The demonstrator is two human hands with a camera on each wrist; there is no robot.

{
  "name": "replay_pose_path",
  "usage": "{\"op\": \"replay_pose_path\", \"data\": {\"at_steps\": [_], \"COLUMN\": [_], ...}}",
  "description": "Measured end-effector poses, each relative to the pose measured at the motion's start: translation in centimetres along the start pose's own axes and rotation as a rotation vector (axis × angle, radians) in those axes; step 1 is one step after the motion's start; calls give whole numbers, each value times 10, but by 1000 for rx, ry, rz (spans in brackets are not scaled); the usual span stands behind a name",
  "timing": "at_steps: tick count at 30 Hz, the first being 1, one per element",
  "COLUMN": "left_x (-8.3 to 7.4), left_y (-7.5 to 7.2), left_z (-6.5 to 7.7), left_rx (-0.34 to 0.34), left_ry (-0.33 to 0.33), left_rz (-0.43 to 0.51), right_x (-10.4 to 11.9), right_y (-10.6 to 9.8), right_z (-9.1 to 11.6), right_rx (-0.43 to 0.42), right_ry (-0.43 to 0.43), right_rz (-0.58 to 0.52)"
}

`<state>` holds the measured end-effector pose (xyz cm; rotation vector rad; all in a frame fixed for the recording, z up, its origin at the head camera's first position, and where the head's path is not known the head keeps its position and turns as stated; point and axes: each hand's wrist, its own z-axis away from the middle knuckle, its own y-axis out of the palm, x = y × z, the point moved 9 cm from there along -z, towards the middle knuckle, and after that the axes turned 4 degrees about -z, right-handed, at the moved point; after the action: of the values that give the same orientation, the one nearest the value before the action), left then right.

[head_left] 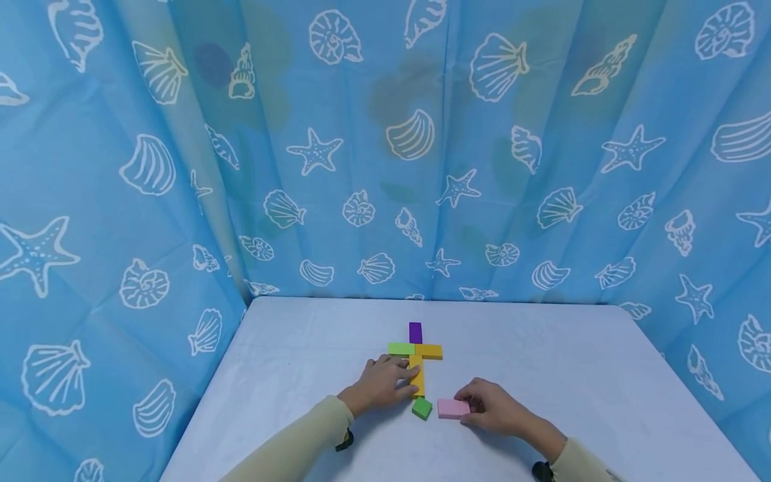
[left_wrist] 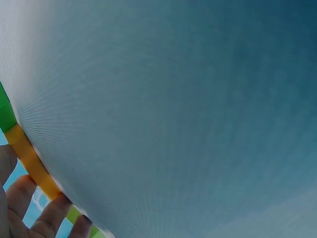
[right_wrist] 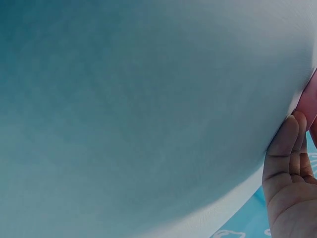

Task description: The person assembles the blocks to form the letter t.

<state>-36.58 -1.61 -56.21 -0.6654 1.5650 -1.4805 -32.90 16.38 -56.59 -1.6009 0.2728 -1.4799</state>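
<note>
Flat coloured blocks lie in a cross-like layout on the white table. My left hand (head_left: 383, 383) rests beside the upright yellow block (head_left: 417, 376), its fingertips (left_wrist: 58, 202) touching that block's side with the fingers fairly straight. Just below the yellow block sits a green block (head_left: 421, 408), turned at an angle. To its right, my right hand (head_left: 492, 407) pinches the right end of a pink block (head_left: 450, 408) between thumb and fingers, low at the tabletop. In the right wrist view only part of the pink block (right_wrist: 309, 101) shows by the fingertips.
Above the upright block, a light green block (head_left: 401, 349) and an orange-yellow block (head_left: 429, 351) form the crossbar, with a purple block (head_left: 415, 333) beyond. Blue curtains (head_left: 373, 167) printed with shells and starfish surround the white table (head_left: 301, 328) at the back and sides.
</note>
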Motion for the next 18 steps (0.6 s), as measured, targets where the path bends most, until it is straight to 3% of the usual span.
{"op": "replay_pose_path", "data": {"at_steps": [18], "left_x": [-1], "left_y": [-1], "left_z": [1], "left_rx": [4], "left_ry": [-7], "left_rz": [-18], "right_x": [7], "right_y": [4], "right_z": [-1], "right_rx": [20], "right_ry": [-23], "right_rz": [11]}}
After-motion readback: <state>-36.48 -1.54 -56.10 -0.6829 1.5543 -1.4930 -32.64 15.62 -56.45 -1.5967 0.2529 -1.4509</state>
